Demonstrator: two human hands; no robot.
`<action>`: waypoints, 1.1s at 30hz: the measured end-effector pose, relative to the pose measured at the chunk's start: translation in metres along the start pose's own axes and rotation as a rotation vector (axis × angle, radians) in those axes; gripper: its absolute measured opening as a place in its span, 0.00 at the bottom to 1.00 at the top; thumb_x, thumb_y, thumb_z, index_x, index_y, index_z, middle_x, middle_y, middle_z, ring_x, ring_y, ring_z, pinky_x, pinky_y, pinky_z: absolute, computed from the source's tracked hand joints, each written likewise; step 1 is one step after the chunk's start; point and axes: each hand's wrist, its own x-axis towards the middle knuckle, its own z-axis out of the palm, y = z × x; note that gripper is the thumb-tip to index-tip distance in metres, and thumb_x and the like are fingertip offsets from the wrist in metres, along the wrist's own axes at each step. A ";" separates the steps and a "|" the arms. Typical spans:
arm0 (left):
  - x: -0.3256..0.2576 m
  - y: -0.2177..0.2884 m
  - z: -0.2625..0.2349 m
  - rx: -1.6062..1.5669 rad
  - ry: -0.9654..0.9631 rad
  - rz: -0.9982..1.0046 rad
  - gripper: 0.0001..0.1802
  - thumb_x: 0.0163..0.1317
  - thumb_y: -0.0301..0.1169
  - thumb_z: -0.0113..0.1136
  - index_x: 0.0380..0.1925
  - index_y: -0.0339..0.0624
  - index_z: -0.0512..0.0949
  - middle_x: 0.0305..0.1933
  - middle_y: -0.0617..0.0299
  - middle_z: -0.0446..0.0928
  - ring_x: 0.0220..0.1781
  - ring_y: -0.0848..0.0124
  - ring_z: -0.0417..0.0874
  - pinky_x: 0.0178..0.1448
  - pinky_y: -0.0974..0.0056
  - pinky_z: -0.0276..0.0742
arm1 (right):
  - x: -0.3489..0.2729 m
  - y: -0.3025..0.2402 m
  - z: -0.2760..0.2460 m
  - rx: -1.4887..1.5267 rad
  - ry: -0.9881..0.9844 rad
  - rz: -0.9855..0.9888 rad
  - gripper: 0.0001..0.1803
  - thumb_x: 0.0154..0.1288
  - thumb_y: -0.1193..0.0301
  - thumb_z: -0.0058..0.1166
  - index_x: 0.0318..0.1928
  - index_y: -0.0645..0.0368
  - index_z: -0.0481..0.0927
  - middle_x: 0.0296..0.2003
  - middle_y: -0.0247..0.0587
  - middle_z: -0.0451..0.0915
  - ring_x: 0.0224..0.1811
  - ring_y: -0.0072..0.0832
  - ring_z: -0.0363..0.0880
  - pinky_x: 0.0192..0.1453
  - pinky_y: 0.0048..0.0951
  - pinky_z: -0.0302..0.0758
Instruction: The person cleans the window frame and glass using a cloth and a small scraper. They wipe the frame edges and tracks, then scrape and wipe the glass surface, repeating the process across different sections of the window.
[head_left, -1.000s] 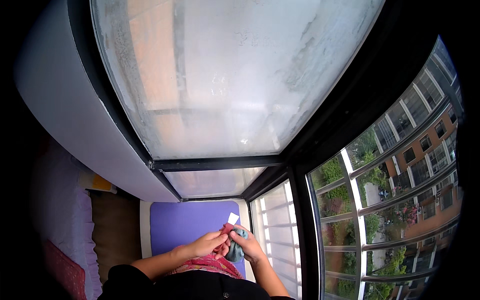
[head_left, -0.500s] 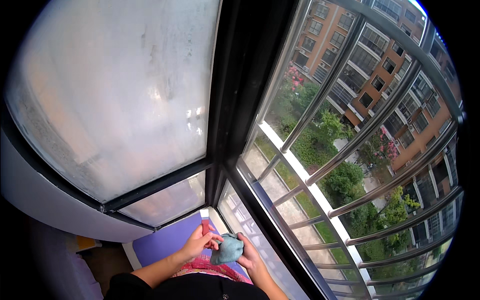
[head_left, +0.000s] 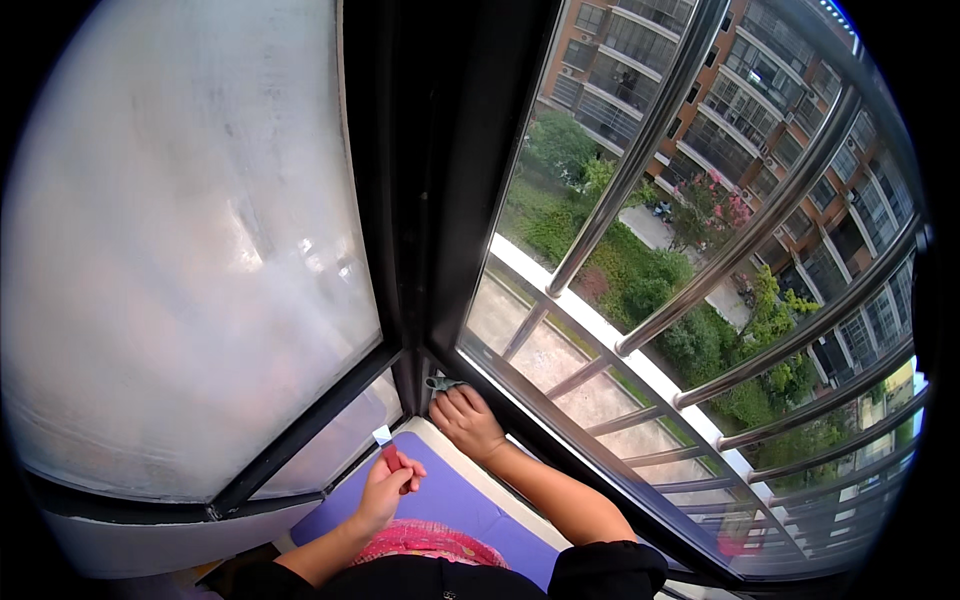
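Left fingers: the left hand pinches the red handle of a small scraper.
Scraper: pale blade pointing up, apparently clear of the glass.
Right fingers: the right hand has its fingers curled close together over a cloth.
Cloth: grey-green, bunched at the low corner by the black frame, a fold showing past the fingertips; how hard it presses, I cannot tell.
Done: the cloth is at the corner, so work there looks under way; no finished stretch can be made out.
Left over: the cloudy pane shows haze and streaks; whether dirt or finish is unclear.
Below: purple mat.
Outside: metal bars.
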 end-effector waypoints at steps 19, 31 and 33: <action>-0.025 -0.028 -0.027 -0.048 0.014 -0.060 0.06 0.59 0.19 0.45 0.35 0.42 0.66 0.34 0.53 0.75 0.26 0.73 0.70 0.33 0.69 0.66 | -0.136 -0.071 -0.082 1.215 0.009 1.201 0.24 0.51 0.87 0.48 0.50 0.58 0.73 0.43 0.39 0.78 0.49 0.34 0.76 0.54 0.34 0.74; -0.035 -0.021 -0.018 -0.094 0.083 -0.117 0.04 0.61 0.22 0.50 0.36 0.41 0.69 0.22 0.60 0.70 0.18 0.77 0.63 0.24 0.72 0.59 | -0.056 -0.066 0.008 2.580 0.242 1.757 0.17 0.72 0.66 0.41 0.53 0.64 0.70 0.49 0.46 0.76 0.51 0.37 0.77 0.58 0.42 0.74; -0.035 -0.013 -0.021 -0.081 0.107 -0.090 0.03 0.61 0.23 0.50 0.35 0.42 0.69 0.21 0.61 0.69 0.18 0.77 0.62 0.24 0.72 0.58 | -0.028 -0.065 -0.012 2.414 0.350 1.803 0.15 0.70 0.69 0.44 0.52 0.64 0.71 0.47 0.45 0.77 0.49 0.36 0.78 0.56 0.40 0.75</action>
